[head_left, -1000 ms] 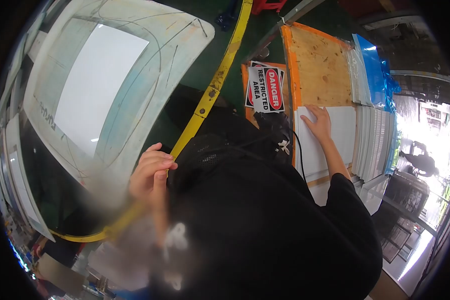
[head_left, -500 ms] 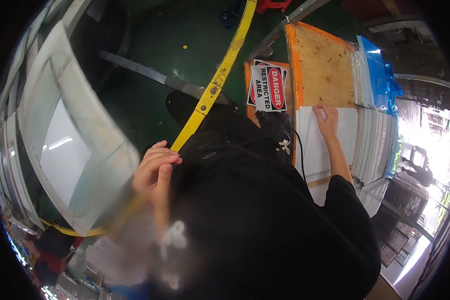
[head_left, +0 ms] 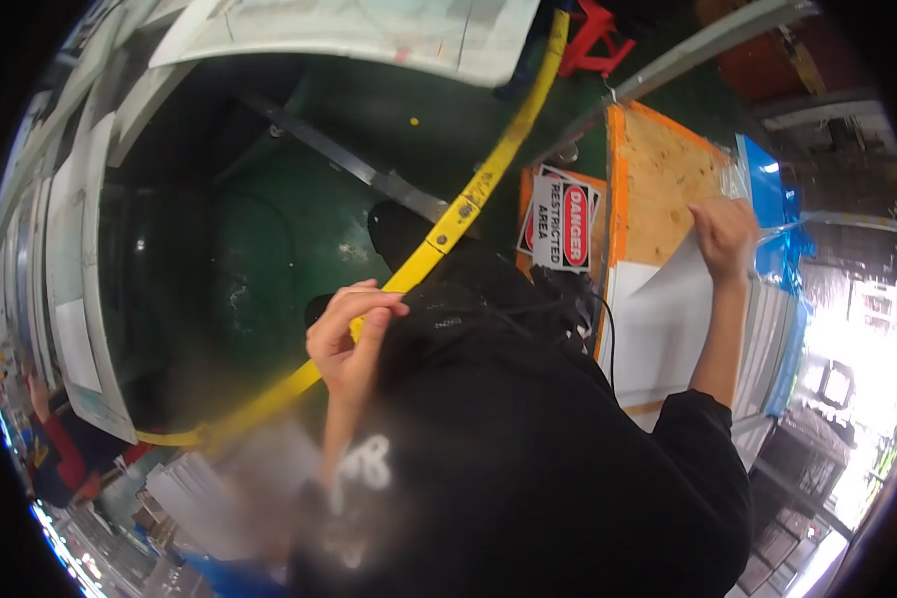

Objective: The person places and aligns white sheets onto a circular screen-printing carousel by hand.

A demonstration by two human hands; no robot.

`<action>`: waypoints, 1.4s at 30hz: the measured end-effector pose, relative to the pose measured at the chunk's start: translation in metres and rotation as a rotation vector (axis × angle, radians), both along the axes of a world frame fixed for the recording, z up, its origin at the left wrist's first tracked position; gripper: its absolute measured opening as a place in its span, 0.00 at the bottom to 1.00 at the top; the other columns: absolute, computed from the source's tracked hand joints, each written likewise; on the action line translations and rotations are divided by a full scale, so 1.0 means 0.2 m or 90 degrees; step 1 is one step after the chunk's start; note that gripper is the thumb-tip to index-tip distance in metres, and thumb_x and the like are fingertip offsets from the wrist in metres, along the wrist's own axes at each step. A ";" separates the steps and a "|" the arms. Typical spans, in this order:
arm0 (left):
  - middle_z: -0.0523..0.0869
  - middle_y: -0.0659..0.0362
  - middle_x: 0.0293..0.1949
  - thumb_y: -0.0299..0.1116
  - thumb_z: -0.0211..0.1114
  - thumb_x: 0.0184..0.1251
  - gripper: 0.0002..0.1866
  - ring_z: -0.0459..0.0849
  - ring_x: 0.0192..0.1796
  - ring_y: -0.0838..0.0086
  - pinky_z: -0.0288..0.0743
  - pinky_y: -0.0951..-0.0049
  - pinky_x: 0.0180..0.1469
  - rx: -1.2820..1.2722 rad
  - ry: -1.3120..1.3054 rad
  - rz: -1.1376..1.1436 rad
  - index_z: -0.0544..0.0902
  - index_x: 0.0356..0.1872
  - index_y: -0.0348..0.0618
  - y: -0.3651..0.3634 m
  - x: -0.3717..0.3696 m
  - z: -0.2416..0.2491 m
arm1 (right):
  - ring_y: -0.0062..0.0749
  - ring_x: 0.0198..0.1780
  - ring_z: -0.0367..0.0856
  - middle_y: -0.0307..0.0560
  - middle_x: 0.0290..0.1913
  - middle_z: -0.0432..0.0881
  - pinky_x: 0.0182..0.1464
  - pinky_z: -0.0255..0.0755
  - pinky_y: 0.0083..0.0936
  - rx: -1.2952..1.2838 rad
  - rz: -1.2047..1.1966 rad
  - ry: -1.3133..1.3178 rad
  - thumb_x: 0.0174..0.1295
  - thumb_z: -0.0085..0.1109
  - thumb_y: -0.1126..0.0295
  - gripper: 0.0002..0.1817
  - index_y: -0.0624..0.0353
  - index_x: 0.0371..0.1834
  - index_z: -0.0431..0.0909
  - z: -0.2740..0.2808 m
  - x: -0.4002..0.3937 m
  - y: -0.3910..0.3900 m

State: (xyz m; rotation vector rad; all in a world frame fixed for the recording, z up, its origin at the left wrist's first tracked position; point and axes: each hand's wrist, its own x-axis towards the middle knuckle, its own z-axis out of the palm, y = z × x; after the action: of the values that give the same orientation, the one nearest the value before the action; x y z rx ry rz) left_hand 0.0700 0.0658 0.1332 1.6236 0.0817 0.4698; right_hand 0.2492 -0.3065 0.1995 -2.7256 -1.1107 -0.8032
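Note:
My right hand point(head_left: 725, 237) is closed on the corner of a white sheet point(head_left: 680, 271), with that corner raised and curled. Beneath it lies a stack of white sheets point(head_left: 658, 344) on the wooden-topped stand point(head_left: 665, 184) with orange edges. My left hand point(head_left: 354, 334) hovers in front of my body, fingers loosely bent and thumb apart from them, with nothing visible in it. Behind that hand runs a curved yellow rail point(head_left: 439, 239), which the fingers overlap in this view.
Danger signs point(head_left: 563, 221) lean at the stand's side. A large pale panel point(head_left: 359, 35) is at the top, another panel point(head_left: 80, 289) at left. Blue plastic film point(head_left: 775, 219) lies at right, a red stool point(head_left: 596, 40) beyond. A person in red sleeves point(head_left: 65, 448) is at lower left.
My right hand has lifted the sheet's corner and moved right. The big pale panel beside my left hand has swung away to the top. My left hand stays near the rail.

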 end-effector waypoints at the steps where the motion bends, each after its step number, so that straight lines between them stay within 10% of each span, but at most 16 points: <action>1: 0.86 0.57 0.27 0.25 0.64 0.58 0.05 0.83 0.35 0.70 0.70 0.63 0.55 0.044 0.002 -0.017 0.84 0.34 0.37 0.00 0.02 0.04 | 0.37 0.20 0.71 0.43 0.16 0.69 0.27 0.60 0.29 -0.010 0.042 -0.052 0.60 0.59 0.60 0.19 0.58 0.16 0.70 0.11 0.00 0.09; 6: 0.83 0.55 0.44 0.32 0.74 0.48 0.28 0.80 0.49 0.61 0.71 0.66 0.53 0.247 -0.046 -0.088 0.76 0.54 0.41 -0.06 0.13 0.14 | 0.33 0.20 0.70 0.41 0.18 0.71 0.29 0.63 0.26 0.093 0.223 -0.298 0.60 0.56 0.59 0.19 0.56 0.16 0.67 0.38 -0.10 0.53; 11: 0.68 0.52 0.65 0.34 0.74 0.46 0.42 0.63 0.69 0.55 0.51 0.45 0.67 0.366 -0.101 -0.054 0.63 0.65 0.43 -0.07 0.17 0.10 | 0.31 0.16 0.64 0.43 0.15 0.67 0.26 0.60 0.28 0.291 0.406 -0.268 0.70 0.24 0.43 0.33 0.58 0.19 0.65 0.44 -0.25 0.93; 18: 0.84 0.49 0.46 0.11 0.59 0.49 0.20 0.84 0.47 0.57 0.74 0.62 0.56 0.127 -0.268 0.053 0.75 0.46 0.37 0.01 0.08 -0.05 | 0.33 0.23 0.69 0.49 0.22 0.73 0.29 0.63 0.32 0.466 0.581 -0.383 0.67 0.18 0.36 0.40 0.62 0.31 0.72 0.47 -0.17 1.32; 22: 0.85 0.50 0.40 0.14 0.60 0.58 0.16 0.85 0.43 0.68 0.78 0.73 0.47 0.051 -0.166 0.232 0.71 0.47 0.36 0.04 0.06 -0.05 | 0.44 0.62 0.64 0.57 0.62 0.64 0.62 0.57 0.38 0.536 0.179 -0.213 0.56 0.46 0.30 0.48 0.62 0.65 0.55 0.43 -0.04 1.25; 26: 0.83 0.51 0.43 0.19 0.64 0.60 0.24 0.81 0.47 0.73 0.76 0.74 0.49 -0.322 -0.066 0.311 0.62 0.54 0.37 0.08 0.12 -0.02 | 0.43 0.67 0.57 0.55 0.66 0.61 0.67 0.50 0.39 0.489 -0.166 0.069 0.58 0.62 0.48 0.41 0.66 0.65 0.57 0.02 0.33 1.04; 28: 0.82 0.50 0.44 0.21 0.64 0.60 0.26 0.81 0.47 0.73 0.76 0.73 0.49 -0.351 -0.046 0.342 0.60 0.55 0.37 0.16 0.14 -0.01 | 0.37 0.61 0.67 0.55 0.62 0.68 0.64 0.58 0.32 0.614 -0.090 0.472 0.59 0.63 0.54 0.37 0.70 0.62 0.62 -0.16 0.44 1.02; 37: 0.79 0.47 0.50 0.26 0.64 0.58 0.24 0.77 0.55 0.64 0.70 0.70 0.56 -0.041 0.034 0.555 0.68 0.55 0.33 0.71 0.20 -0.16 | 0.33 0.53 0.74 0.55 0.53 0.73 0.58 0.67 0.24 0.667 0.165 0.643 0.49 0.71 0.76 0.33 0.72 0.57 0.64 -0.55 0.65 1.50; 42: 0.72 0.53 0.61 0.41 0.65 0.57 0.23 0.55 0.69 0.53 0.42 0.41 0.67 0.369 0.240 0.522 0.78 0.52 0.41 1.07 0.12 -0.28 | 0.42 0.56 0.72 0.56 0.56 0.71 0.59 0.66 0.33 0.467 0.108 0.497 0.42 0.77 0.60 0.42 0.68 0.59 0.67 -0.61 0.76 1.81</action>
State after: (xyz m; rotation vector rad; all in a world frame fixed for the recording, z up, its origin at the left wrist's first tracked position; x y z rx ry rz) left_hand 0.0940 0.2800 0.0762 2.2051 0.9984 0.8525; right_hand 0.4012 0.0562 0.0773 -1.9702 -0.6632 -0.0407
